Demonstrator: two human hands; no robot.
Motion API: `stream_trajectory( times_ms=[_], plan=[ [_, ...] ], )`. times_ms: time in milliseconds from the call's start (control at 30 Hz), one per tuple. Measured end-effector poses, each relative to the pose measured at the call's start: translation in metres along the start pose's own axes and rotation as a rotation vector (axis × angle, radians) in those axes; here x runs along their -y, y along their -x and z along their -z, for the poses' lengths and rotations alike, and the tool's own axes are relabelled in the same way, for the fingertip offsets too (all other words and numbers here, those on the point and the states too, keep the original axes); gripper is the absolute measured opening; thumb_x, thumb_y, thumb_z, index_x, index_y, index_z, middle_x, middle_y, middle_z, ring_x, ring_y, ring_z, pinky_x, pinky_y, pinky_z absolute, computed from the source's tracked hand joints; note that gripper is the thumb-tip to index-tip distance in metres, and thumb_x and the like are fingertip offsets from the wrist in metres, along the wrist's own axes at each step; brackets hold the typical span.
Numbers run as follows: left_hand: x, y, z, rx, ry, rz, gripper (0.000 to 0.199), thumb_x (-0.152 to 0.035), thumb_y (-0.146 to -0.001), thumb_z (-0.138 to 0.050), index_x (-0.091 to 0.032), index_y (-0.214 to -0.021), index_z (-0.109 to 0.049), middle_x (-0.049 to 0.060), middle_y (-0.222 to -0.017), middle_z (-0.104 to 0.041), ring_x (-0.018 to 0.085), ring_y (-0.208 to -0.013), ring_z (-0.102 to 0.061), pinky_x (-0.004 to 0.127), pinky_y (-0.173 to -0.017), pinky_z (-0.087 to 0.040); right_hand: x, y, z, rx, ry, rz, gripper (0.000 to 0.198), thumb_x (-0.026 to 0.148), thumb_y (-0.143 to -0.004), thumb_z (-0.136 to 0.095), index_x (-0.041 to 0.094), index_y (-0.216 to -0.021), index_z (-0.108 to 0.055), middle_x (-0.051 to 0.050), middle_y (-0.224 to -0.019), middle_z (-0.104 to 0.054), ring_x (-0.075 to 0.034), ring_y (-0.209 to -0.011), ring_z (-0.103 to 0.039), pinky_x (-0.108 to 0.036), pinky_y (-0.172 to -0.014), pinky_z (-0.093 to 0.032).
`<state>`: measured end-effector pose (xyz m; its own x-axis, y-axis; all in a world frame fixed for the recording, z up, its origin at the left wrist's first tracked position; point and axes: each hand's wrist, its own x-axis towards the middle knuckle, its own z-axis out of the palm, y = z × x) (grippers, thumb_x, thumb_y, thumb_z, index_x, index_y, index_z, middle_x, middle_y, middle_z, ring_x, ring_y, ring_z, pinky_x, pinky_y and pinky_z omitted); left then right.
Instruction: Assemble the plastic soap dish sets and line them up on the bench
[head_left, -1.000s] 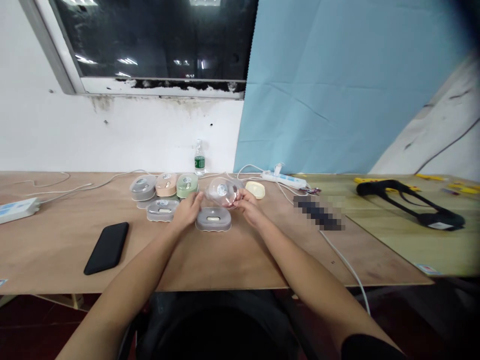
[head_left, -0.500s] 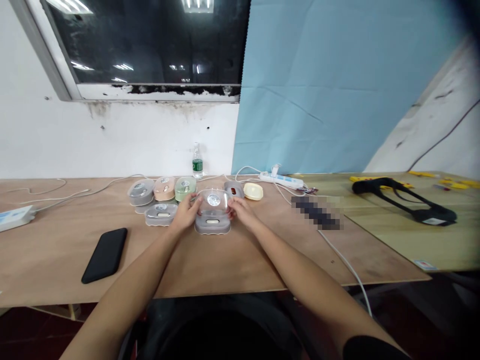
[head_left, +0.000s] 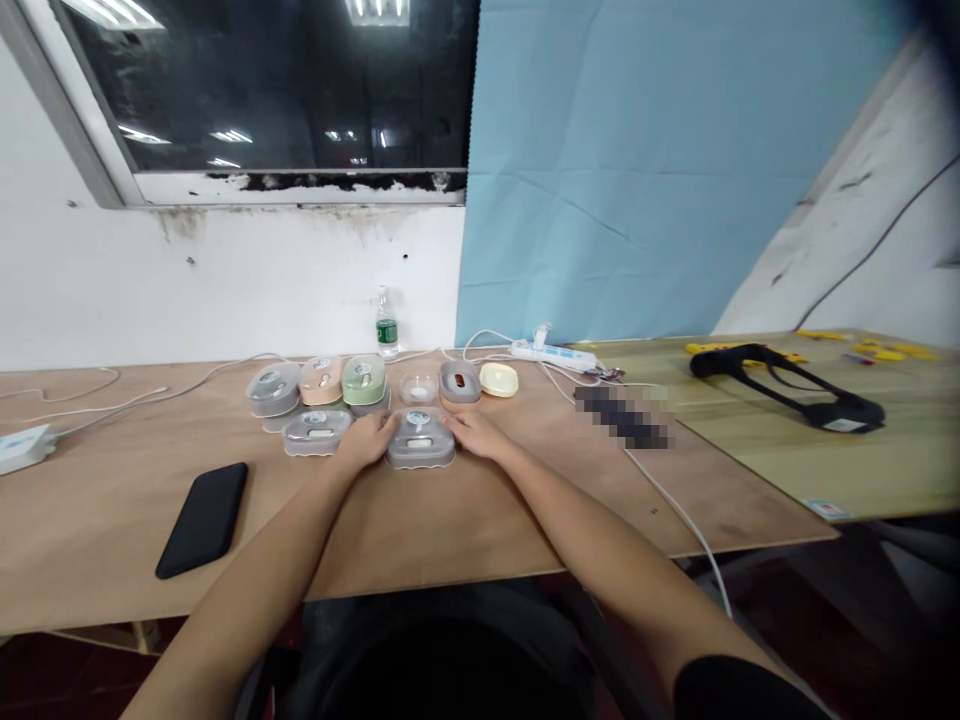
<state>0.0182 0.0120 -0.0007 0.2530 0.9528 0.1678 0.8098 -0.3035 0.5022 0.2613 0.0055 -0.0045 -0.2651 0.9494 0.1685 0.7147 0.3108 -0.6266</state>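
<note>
A grey soap box (head_left: 420, 443) with a clear lid and a round sticker sits on the table in front of me. My left hand (head_left: 370, 438) grips its left side, and my right hand (head_left: 478, 434) holds its right side, fingers curled at the lid's edge. Just behind it lies a clear plastic piece (head_left: 418, 388). To the right of that stand an open grey box (head_left: 460, 382) with a brown slot and a cream dish (head_left: 499, 379). Left of my left hand is another lidded grey box (head_left: 317, 432), with green (head_left: 364, 380), pink (head_left: 320, 380) and grey (head_left: 273, 388) lidded boxes behind it.
A black phone (head_left: 202, 520) lies at the front left. Along the wall are a water bottle (head_left: 386, 325) and a power strip (head_left: 553, 355) with white cables. A blurred-out dark object (head_left: 622, 415) and a black strapped frame (head_left: 795, 385) lie to the right.
The clear lid, held raised and tilted between my hands before, now sits down on the grey box. Both hands have come lower, to the box's sides. The view has shifted slightly.
</note>
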Motion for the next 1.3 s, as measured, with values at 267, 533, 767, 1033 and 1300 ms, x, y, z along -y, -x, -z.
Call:
stream_trajectory(
  times_ms=[267,533,767,1033,1300],
  plan=[
    [-0.002,0.002,0.001,0.015,-0.073,-0.035,0.053,-0.052,-0.094,-0.026,-0.017,-0.108,-0.063,0.013,-0.106,-0.070,0.027,-0.099,-0.064,0.034,-0.083,-0.045,-0.005,-0.001,0.006,0.112,-0.094,0.003,0.058,0.059,-0.089,-0.037,0.017,-0.052,-0.053,-0.003,-0.052,-0.060,-0.015,-0.053,-0.057,-0.025,-0.057,-0.040],
    [0.000,0.001,-0.004,0.041,-0.076,-0.008,0.052,-0.054,-0.093,-0.027,-0.019,-0.104,-0.064,0.011,-0.106,-0.070,0.027,-0.101,-0.063,0.034,-0.084,-0.044,-0.005,0.000,0.010,0.137,-0.190,-0.029,0.051,0.052,-0.088,-0.042,0.017,-0.052,-0.051,-0.001,-0.050,-0.058,-0.010,-0.042,-0.050,-0.022,-0.045,-0.035],
    [-0.006,0.002,-0.003,-0.002,-0.028,-0.128,0.052,-0.052,-0.094,-0.027,-0.018,-0.095,-0.065,0.012,-0.101,-0.070,0.025,-0.095,-0.063,0.033,-0.082,-0.044,-0.004,0.000,0.017,0.254,-0.372,-0.095,0.038,0.044,-0.081,-0.056,0.016,-0.055,-0.052,0.000,-0.050,-0.059,-0.008,-0.040,-0.049,-0.018,-0.038,-0.031],
    [-0.006,0.002,-0.003,0.013,-0.003,-0.123,0.052,-0.052,-0.094,-0.027,-0.018,-0.094,-0.066,0.011,-0.100,-0.071,0.026,-0.093,-0.064,0.032,-0.080,-0.044,-0.008,-0.002,0.017,0.267,-0.410,-0.144,0.034,0.042,-0.081,-0.059,0.017,-0.061,-0.051,0.001,-0.051,-0.059,-0.008,-0.040,-0.052,-0.016,-0.035,-0.030],
    [-0.009,0.002,-0.002,0.033,-0.028,-0.105,0.052,-0.050,-0.095,-0.025,-0.017,-0.094,-0.066,0.012,-0.103,-0.070,0.027,-0.096,-0.064,0.034,-0.083,-0.044,-0.011,-0.001,0.020,0.308,-0.538,-0.108,0.049,0.051,-0.063,-0.076,0.019,-0.060,-0.040,0.002,-0.050,-0.061,-0.010,-0.048,-0.059,-0.017,-0.042,-0.039]
  ],
)
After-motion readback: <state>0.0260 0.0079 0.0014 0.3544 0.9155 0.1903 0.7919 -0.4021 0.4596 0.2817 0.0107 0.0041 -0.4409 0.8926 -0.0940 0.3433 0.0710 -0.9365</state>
